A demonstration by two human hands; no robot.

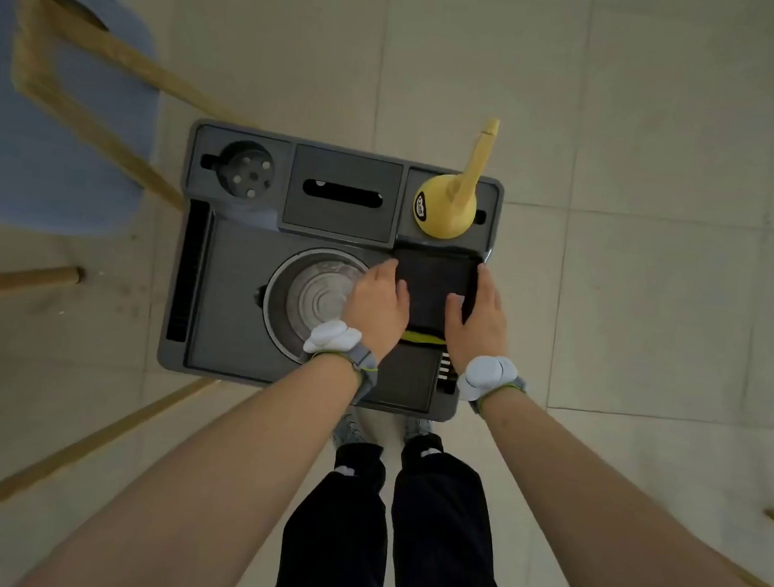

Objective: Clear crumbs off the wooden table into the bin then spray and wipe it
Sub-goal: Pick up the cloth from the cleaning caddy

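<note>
While both hands grip it, the dark tray seems partly hidden.

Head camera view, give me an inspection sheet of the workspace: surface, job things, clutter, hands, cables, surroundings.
Surface: pale tiled floor; the wooden table top is not in view.
Job's things: grey caddy on the floor, with a round metal-lined opening; yellow spray bottle upright in its rear right compartment; dark flat panel beside the opening. No crumbs can be made out.
Clutter: nothing seen.
Hands: left hand and right hand grip opposite sides of the dark flat panel; a white device on a strap sits at each wrist.
Cables: nothing seen.
Surroundings: blue chair with wooden legs to the left; wooden legs cross the lower left; the person's dark trousers below.
</note>
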